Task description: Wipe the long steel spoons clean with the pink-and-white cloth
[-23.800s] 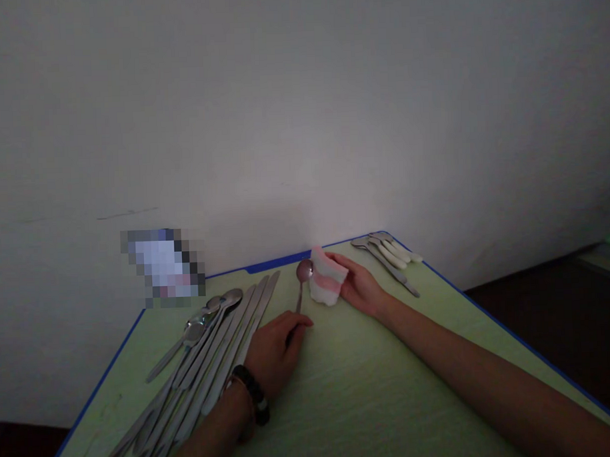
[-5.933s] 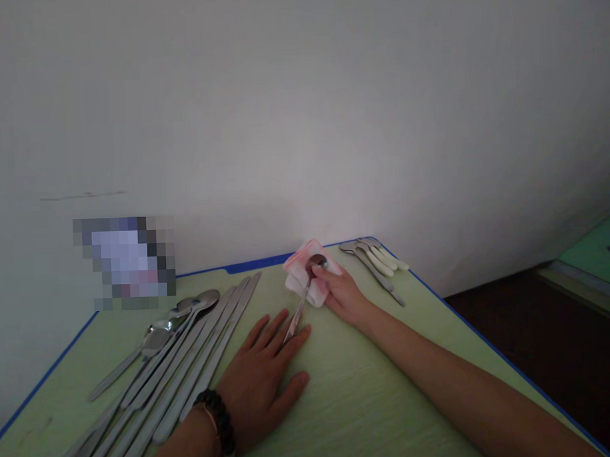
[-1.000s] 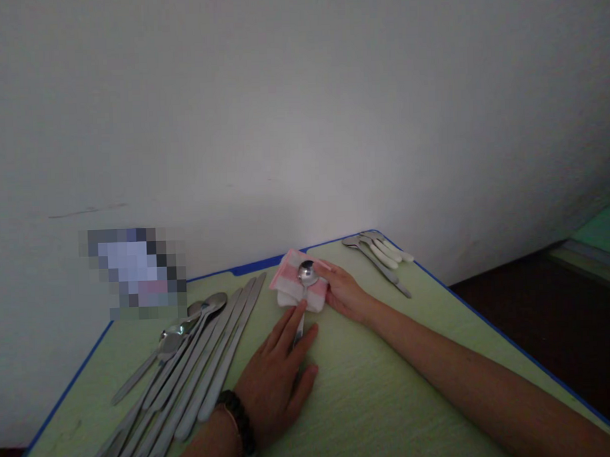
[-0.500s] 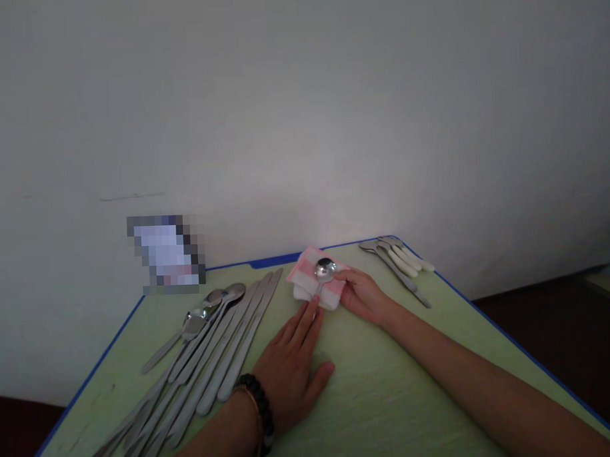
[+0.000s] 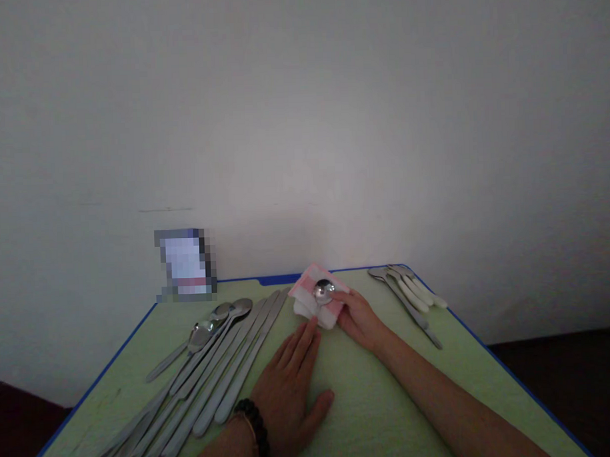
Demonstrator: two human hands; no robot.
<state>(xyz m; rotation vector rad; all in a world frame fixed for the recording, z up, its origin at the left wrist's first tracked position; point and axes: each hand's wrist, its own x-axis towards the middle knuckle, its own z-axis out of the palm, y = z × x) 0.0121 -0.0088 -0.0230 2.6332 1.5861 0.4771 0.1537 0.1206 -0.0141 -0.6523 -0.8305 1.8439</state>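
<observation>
At the far left, a flat rectangular panel [image 5: 185, 263], blurred into pale and dark squares, leans against the matt off-white plaster wall [image 5: 301, 122]. In front of it, overlapping polished steel spoons [image 5: 242, 308] with rounded bowls and slim handles lie in a pile, and beside them long, straight steel table knives [image 5: 232, 394] lie aslant, roughly parallel. All rest on a pale green, faintly streaked tabletop [image 5: 364, 400] with a blue rim. At the middle is a soft pink-and-white checked cloth [image 5: 303, 296], folded, with the glossy round bowl of a single steel spoon [image 5: 324, 292] on top of it. Towards the far right corner lie slender all-metal cutlery pieces [image 5: 408, 305] and, just beside them, forks with smooth, rounded ivory-white handles [image 5: 415, 296].

The left hand [image 5: 287, 394], wearing a black beaded bracelet [image 5: 256, 427], is flat and palm down, its long fingers straight and together, the thumb spread away; the fingertips reach the cloth's near edge, and the single spoon's handle is hidden there. The right hand [image 5: 361, 320] comes in from the right, thumb against the spoon's bowl, fingers mostly behind the cloth, pinching both.
</observation>
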